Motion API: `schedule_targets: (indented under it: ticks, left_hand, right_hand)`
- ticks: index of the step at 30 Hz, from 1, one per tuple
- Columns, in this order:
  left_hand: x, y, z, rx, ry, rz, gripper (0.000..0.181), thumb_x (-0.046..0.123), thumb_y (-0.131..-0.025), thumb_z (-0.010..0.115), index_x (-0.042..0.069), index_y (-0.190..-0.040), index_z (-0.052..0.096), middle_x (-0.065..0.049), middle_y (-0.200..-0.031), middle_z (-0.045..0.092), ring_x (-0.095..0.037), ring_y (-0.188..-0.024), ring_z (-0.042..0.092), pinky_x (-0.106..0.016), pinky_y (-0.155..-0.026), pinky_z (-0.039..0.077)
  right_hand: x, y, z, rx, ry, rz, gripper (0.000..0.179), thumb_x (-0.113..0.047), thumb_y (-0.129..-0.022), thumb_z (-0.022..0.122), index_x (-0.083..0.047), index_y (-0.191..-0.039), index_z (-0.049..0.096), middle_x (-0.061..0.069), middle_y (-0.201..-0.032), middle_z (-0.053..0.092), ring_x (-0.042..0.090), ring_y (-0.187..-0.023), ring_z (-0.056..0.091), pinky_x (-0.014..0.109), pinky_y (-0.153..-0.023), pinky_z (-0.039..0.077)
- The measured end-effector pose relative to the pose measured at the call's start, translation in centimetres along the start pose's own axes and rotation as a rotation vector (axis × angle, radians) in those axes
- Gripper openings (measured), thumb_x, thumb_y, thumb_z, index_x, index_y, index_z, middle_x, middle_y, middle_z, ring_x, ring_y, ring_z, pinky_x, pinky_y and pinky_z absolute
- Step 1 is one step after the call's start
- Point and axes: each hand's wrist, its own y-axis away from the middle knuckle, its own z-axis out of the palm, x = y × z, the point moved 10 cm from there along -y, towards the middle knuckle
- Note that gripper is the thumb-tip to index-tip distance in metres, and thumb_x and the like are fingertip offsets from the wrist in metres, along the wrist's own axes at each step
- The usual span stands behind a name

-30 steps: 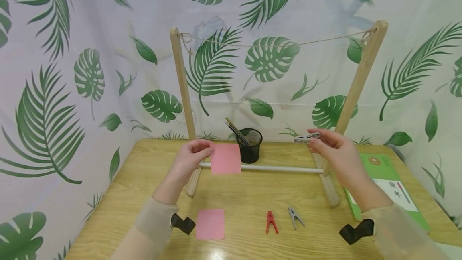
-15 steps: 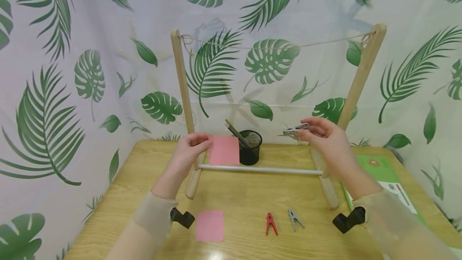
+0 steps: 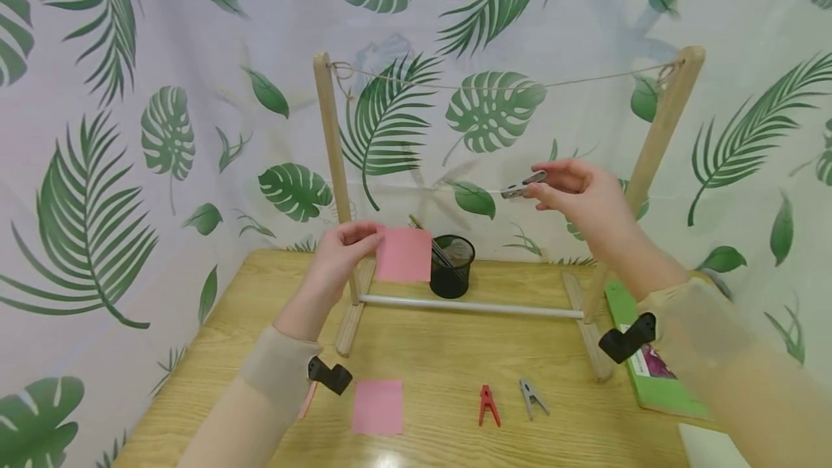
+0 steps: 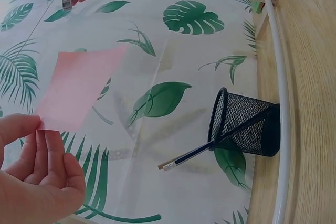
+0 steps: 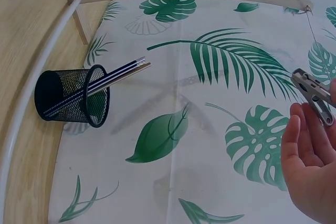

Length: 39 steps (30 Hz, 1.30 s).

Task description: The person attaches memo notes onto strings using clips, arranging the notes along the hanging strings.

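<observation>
A square sheet of pink paper (image 3: 404,255) is pinched at one corner by the left hand (image 3: 338,255) and is held up in the air, below a thin brown string (image 3: 546,84). A slim grey clothespin (image 3: 523,186) is gripped between thumb and fingers of the right hand (image 3: 591,201), apart from the sheet. The string is tied between two upright pale wooden posts (image 3: 334,143), joined low down by a white rod (image 3: 474,305). Behind the rod, pencils are held in a round black mesh cup (image 3: 450,280). Nearer, another pink square (image 3: 378,407), a red clothespin (image 3: 487,406) and a second grey clothespin (image 3: 533,399) are laid on the wood-grained table (image 3: 442,360).
</observation>
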Motion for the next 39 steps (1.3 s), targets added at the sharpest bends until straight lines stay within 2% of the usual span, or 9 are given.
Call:
schedule_targets:
  ticks: [8, 12, 17, 26, 33, 39]
  left_hand:
    - [1.3, -0.6, 0.0, 0.002, 0.022, 0.027, 0.031, 0.011, -0.095, 0.065, -0.005, -0.122, 0.064, -0.003, -0.107, 0.068, -0.01, -0.099, 0.059, -0.035, -0.103, 0.046]
    - [2.0, -0.9, -0.1, -0.004, 0.019, 0.043, 0.031, 0.011, -0.095, 0.065, -0.004, -0.122, 0.064, -0.001, -0.106, 0.069, -0.009, -0.099, 0.059, -0.036, -0.106, 0.044]
    - [2.6, -1.2, -0.2, 0.005, 0.019, 0.053, 0.032, 0.011, -0.095, 0.065, -0.004, -0.124, 0.063, -0.003, -0.11, 0.068, -0.009, -0.102, 0.06, -0.036, -0.108, 0.043]
    - [4.0, -1.8, -0.3, -0.002, 0.035, 0.06, 0.033, 0.012, -0.096, 0.064, -0.003, -0.126, 0.062, 0.001, -0.107, 0.066, -0.009, -0.101, 0.059, -0.036, -0.109, 0.043]
    - [5.5, -2.4, -0.4, 0.004, 0.069, 0.093, 0.032, 0.011, -0.097, 0.063, -0.004, -0.125, 0.062, -0.001, -0.107, 0.065, -0.01, -0.101, 0.06, -0.034, -0.107, 0.046]
    - [6.1, -2.8, -0.2, 0.007, 0.043, 0.075, 0.034, 0.015, -0.097, 0.063, -0.001, -0.127, 0.061, -0.009, -0.118, 0.064, -0.016, -0.109, 0.06, -0.033, -0.109, 0.045]
  right_hand:
    - [-1.5, -1.2, 0.2, -0.03, 0.001, 0.024, 0.042, -0.029, -0.096, 0.066, -0.011, -0.132, 0.055, -0.023, -0.095, 0.071, 0.006, -0.088, 0.066, 0.017, -0.081, 0.053]
    - [-2.2, -1.5, 0.5, -0.029, -0.034, 0.017, 0.039, -0.027, -0.096, 0.065, -0.009, -0.129, 0.054, -0.021, -0.095, 0.072, 0.007, -0.089, 0.065, 0.017, -0.08, 0.054]
    - [-3.7, -2.1, 0.8, -0.016, -0.084, -0.035, 0.033, -0.021, -0.095, 0.066, -0.005, -0.122, 0.056, -0.016, -0.093, 0.073, 0.007, -0.087, 0.067, 0.02, -0.075, 0.055]
    - [-6.2, -2.9, 0.5, 0.019, -0.037, -0.071, 0.028, -0.024, -0.093, 0.069, -0.011, -0.116, 0.059, -0.017, -0.092, 0.073, 0.004, -0.087, 0.068, 0.019, -0.074, 0.055]
    - [-7.9, -3.8, 0.1, 0.033, -0.02, -0.099, 0.03, -0.023, -0.09, 0.073, -0.011, -0.115, 0.061, -0.016, -0.091, 0.074, 0.005, -0.085, 0.069, 0.017, -0.072, 0.055]
    - [-9.2, -4.4, -0.1, 0.031, -0.006, -0.116, 0.028, -0.022, -0.09, 0.073, -0.011, -0.113, 0.061, -0.014, -0.09, 0.074, 0.005, -0.084, 0.07, 0.017, -0.071, 0.054]
